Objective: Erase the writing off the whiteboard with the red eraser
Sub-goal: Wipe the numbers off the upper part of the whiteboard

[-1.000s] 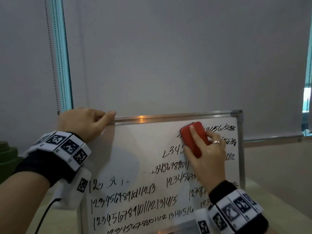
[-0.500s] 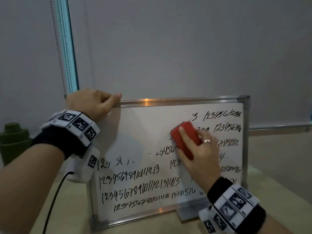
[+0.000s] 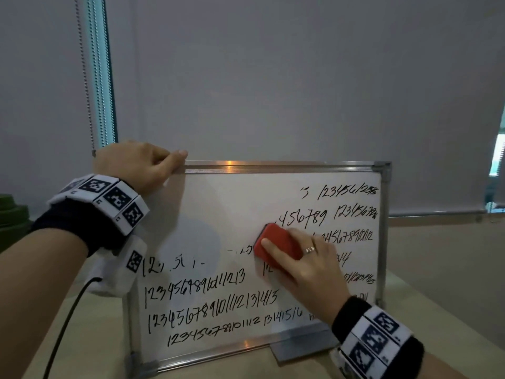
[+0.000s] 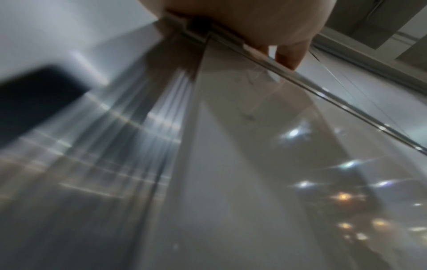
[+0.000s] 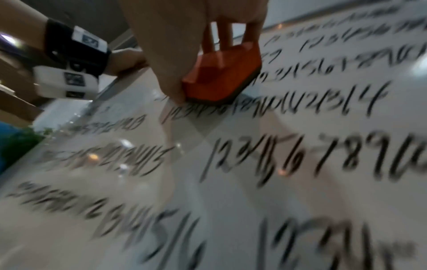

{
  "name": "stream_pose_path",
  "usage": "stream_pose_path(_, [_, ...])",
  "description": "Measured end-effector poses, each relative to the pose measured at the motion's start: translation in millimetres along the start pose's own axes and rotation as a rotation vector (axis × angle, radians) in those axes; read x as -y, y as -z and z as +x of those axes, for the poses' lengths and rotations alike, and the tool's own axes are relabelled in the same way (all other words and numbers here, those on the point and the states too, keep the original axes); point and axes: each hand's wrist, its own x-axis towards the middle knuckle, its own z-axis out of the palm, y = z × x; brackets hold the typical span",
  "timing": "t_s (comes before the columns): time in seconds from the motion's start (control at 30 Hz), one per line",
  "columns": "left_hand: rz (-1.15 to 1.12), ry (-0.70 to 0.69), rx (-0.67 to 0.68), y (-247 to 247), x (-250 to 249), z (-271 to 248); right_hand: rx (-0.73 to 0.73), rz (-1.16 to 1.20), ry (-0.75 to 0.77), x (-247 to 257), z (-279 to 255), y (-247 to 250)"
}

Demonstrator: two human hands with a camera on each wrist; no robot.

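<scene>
A small metal-framed whiteboard (image 3: pixel 226 209) stands upright on the table, covered in rows of black handwritten numbers (image 3: pixel 196 294); its upper left area is wiped blank. My right hand (image 3: pixel 306 266) grips the red eraser (image 3: pixel 276 243) and presses it flat on the board's middle, fingers over its back. In the right wrist view the eraser (image 5: pixel 221 76) sits on the blurred writing under my thumb and fingers. My left hand (image 3: pixel 136 165) holds the board's top left corner, thumb along the top frame; the left wrist view shows my left hand (image 4: pixel 265 23) on that frame edge (image 4: pixel 300 80).
The board rests on a pale table (image 3: pixel 90 337) with a grey stand foot (image 3: pixel 303 348) at its base. A dark green object (image 3: pixel 11 217) sits at the far left. A grey roller blind (image 3: pixel 273 77) and its bead chain (image 3: pixel 84 77) hang behind. A black cable (image 3: pixel 68 321) trails from my left wrist.
My right hand has slid the eraser down and left from the board's upper right to its middle, uncovering numbers at the upper right. The left hand has kept its hold on the corner.
</scene>
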Motion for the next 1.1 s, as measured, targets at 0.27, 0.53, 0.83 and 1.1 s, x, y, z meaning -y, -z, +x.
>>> stream_pose_path(0.27, [0.023, -0.006, -0.019, 0, 0, -1, -0.128, 0.136, -0.502, -29, 30, 3])
stream_pose_path(0.53, [0.008, -0.004, -0.04, 0, 1, -2, -0.087, -0.016, -0.375, -61, 27, 13])
stream_pose_path(0.83, [-0.011, 0.017, -0.032, 6, -3, -5, 0.041, -0.01, 0.002, -22, 2, 9])
stream_pose_path(1.1, [0.026, 0.009, -0.043, 6, -4, -4, -0.052, 0.163, -0.476, -29, 14, 8])
